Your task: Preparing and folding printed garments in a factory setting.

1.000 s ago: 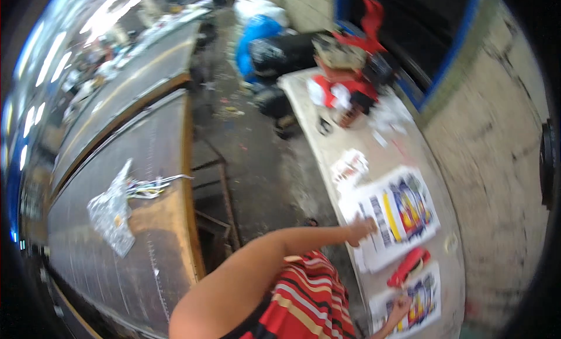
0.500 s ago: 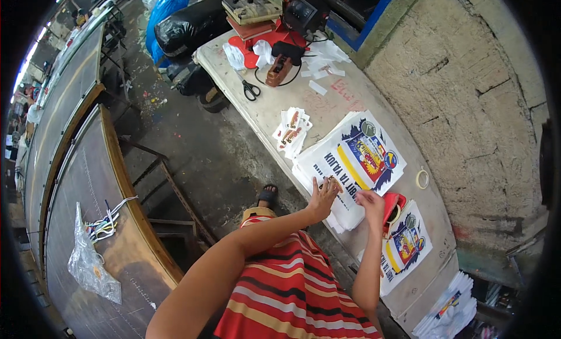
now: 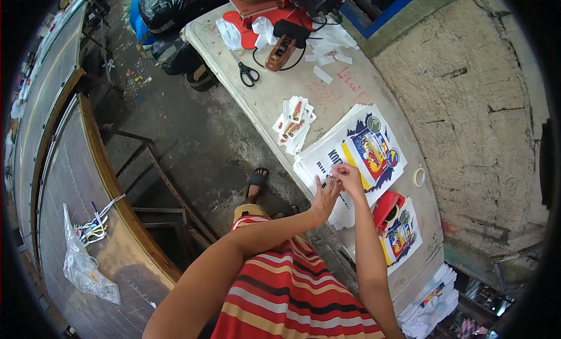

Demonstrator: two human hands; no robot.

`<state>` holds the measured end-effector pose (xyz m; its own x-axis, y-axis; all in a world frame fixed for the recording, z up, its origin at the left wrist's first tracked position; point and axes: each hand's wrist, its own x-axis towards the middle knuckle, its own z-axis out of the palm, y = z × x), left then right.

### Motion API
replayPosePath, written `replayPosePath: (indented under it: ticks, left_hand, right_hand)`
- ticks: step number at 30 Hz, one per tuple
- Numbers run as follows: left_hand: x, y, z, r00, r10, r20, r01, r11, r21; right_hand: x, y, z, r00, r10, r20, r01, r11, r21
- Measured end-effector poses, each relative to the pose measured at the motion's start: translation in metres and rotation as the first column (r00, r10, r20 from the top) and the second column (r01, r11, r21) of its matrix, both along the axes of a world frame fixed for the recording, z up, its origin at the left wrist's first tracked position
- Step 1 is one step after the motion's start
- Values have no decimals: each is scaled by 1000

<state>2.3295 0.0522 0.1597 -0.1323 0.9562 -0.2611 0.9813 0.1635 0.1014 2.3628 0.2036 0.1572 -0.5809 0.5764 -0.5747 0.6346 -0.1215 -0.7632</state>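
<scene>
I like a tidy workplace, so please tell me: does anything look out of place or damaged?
Yes. Small scraps litter the floor, looking untidy; a crumpled clear plastic bag lies loose on the left table; and the right wall looks cracked.

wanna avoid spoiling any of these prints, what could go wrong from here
The stack of printed sheets has uneven edges, so pressure from the left hand or right hand might shift it. The small printed labels lie loose near the table edge and could get brushed off. The red tape dispenser seems to overlap another printed sheet and might crease it.
</scene>
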Motion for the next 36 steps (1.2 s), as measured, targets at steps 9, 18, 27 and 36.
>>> replayPosePath:
  ticks: [9, 18, 27, 36]
  left_hand:
    - [7, 5, 11, 999, 44, -29, -48, 990, -136]
    - [5, 5, 3, 994, 100, 41, -96, 992, -80]
    - [-6, 2, 9, 997, 47, 63, -43, 997, -67]
    - [-10, 1, 2, 1000, 12, 24, -12, 1000, 4]
  right_hand:
    - [-10, 6, -21, 988, 136, 79, -148, 972, 182]
    - [-30, 11, -10, 872, 161, 462, -343, 874, 343]
    - [-5, 29, -6, 926, 75, 370, -169, 959, 227]
    - [1, -2, 7, 972, 31, 232, -136, 879, 457]
